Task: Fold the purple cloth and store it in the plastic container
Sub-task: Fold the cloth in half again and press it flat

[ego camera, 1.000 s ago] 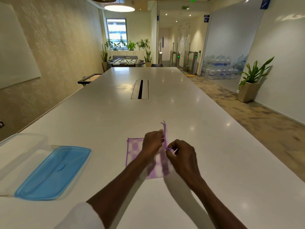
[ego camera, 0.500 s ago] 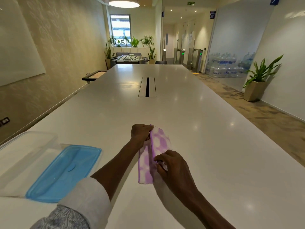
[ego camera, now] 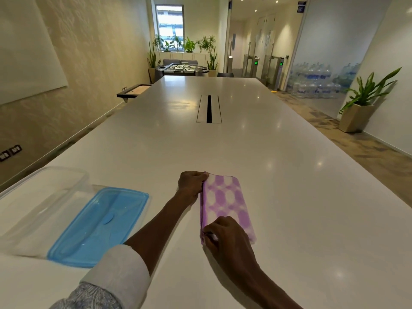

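The long white surface [ego camera: 267, 175] is slick, so the folded purple cloth [ego camera: 225, 204] lying on it could slide. The open plastic container [ego camera: 42, 197] sits well left. Left hand [ego camera: 191, 184] pinches the far corner, right hand [ego camera: 225, 237] the near; releasing unevenly could spring the layers apart.

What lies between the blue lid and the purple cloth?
In the head view, only the left forearm crosses the bare white table between blue lid and purple cloth.
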A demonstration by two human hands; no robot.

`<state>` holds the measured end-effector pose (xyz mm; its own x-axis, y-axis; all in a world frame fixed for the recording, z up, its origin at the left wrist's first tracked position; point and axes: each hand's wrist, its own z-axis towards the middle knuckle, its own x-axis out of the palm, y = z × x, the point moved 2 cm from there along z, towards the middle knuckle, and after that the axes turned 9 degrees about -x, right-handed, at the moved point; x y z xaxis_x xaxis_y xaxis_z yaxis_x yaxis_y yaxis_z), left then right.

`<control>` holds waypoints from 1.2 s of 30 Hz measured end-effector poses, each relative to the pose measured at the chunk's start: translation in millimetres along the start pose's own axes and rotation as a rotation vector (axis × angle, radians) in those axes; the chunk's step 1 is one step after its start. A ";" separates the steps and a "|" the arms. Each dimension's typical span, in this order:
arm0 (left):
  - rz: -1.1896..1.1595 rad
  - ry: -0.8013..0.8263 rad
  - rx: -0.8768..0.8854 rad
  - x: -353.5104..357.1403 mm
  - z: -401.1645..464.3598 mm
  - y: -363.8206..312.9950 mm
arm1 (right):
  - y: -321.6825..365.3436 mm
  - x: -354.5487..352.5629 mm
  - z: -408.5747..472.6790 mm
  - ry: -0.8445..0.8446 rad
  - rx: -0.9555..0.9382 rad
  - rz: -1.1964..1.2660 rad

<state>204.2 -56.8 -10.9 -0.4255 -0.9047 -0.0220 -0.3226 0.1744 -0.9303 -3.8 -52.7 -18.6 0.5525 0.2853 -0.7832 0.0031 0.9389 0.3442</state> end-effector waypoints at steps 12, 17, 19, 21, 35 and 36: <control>-0.034 -0.039 0.062 -8.2 17.4 16.7 | 4.2 0.2 -1.9 -0.033 -0.054 -0.089; 0.212 -0.142 0.281 -8.5 8.7 16.1 | 4.7 5.4 -4.7 0.028 -0.049 -0.150; 0.289 -0.171 0.351 -9.0 5.0 15.8 | 4.8 7.8 -6.2 0.062 -0.022 -0.168; 0.337 -0.212 0.418 -8.8 0.9 14.6 | 5.1 3.5 -3.3 0.045 0.019 -0.153; 0.611 0.490 0.440 40.6 -33.3 22.3 | -37.5 25.8 12.9 0.289 0.280 -0.247; 0.735 0.461 0.479 39.8 -28.6 26.4 | -37.5 25.8 12.2 0.281 0.283 -0.254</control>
<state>154.6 -77.1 -25.8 -0.7027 -0.3774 -0.6032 0.4864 0.3638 -0.7944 20.5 -82.9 -45.4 0.2582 0.1307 -0.9572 0.3576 0.9075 0.2204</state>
